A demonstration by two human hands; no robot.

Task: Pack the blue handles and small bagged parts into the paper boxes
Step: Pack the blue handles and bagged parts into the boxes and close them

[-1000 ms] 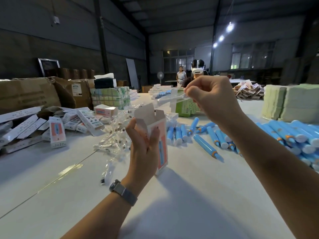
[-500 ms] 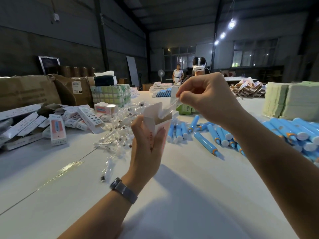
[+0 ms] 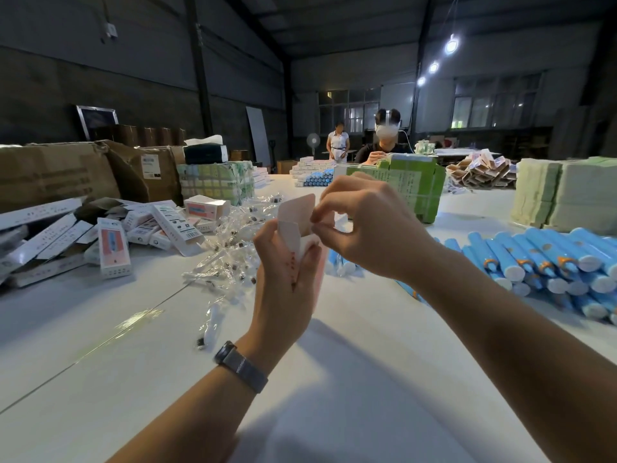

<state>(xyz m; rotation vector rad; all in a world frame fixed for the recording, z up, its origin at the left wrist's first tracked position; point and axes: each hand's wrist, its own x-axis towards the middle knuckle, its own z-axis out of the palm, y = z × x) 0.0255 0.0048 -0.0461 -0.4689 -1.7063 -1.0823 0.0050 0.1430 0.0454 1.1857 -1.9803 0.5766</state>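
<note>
Paper box (image 3: 295,228) held upright above the white table (image 3: 350,379), top flap raised. Left hand (image 3: 287,279) grips the box from behind, fingers curled round its body; watch (image 3: 241,366) on that wrist. Right hand (image 3: 370,228) at the box mouth, thumb and forefinger pinched together on something pale at the flap; what it is, cannot tell. Loose clear bagged parts (image 3: 233,259) heaped just left of the hands. Blue handles (image 3: 541,259) piled to the right. More boxes (image 3: 140,232) scattered far left. Masked person (image 3: 387,138) seated across the table.
</note>
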